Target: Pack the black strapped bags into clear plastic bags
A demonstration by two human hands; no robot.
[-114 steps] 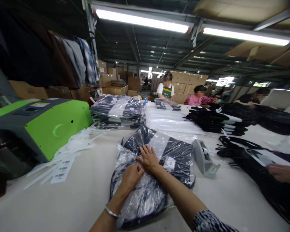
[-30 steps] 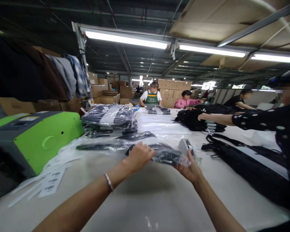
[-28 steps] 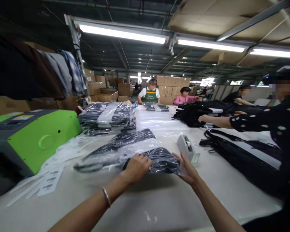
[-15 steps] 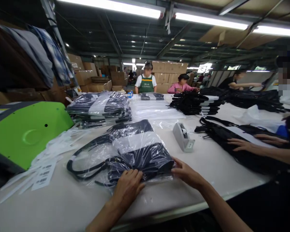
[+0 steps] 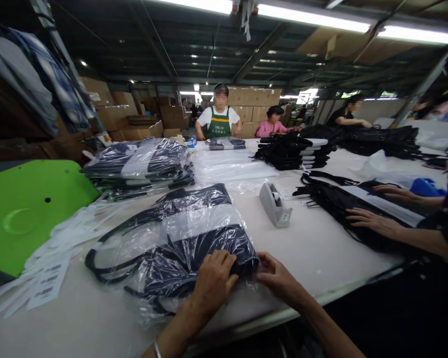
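Observation:
A dark handbag [image 5: 205, 243] with long black handles [image 5: 114, 271] lies flat in a clear plastic bag, a white band [image 5: 199, 222] across it. My left hand [image 5: 217, 278] presses on its near right part, fingers curled together over the plastic. At the right corner, the thumb and fingers of my right hand [image 5: 278, 278] pinch the plastic edge; the fingertips are partly hidden. A grey tape dispenser [image 5: 275, 205] stands just beyond the handbag, to the right.
Wrapped bags [image 5: 142, 161] are piled behind, left of clear plastic sheets [image 5: 231, 166]. A green machine [image 5: 33, 214] and white label strips [image 5: 52, 278] lie left. Black bags [image 5: 294, 151] are stacked farther back. On the right, a co-worker's hands [image 5: 377, 223] rest on a black bag.
My left hand has slid right along the handbag's near side, closer to my right hand. The handbag's near left part has shifted toward me. The camera view has turned slightly.

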